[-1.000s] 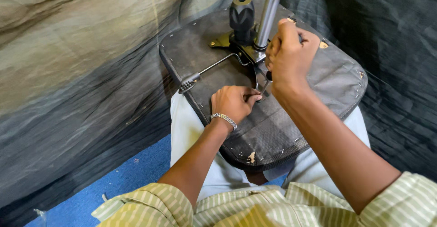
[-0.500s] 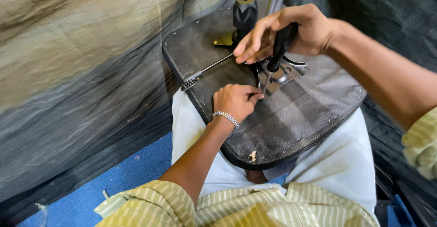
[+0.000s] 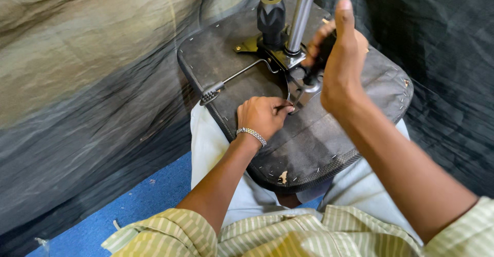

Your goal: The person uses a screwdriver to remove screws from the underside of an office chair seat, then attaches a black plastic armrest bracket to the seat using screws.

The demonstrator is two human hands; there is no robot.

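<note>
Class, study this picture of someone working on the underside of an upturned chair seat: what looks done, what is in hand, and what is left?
Done: the metal mechanism plate sits on the seat underside, with the gas column and lever fitted. In hand: the right hand grips a black-handled tool over the plate, while the left hand pinches something small at its edge. Left: probably fastening that corner; the fasteners themselves cannot be seen.

A: From where does the camera look?

B: There is only one view, from the person's head. It faces steeply down and forward, very near, over both forearms to the hands and the upturned seat (image 3: 242,66) on the lap.
</note>
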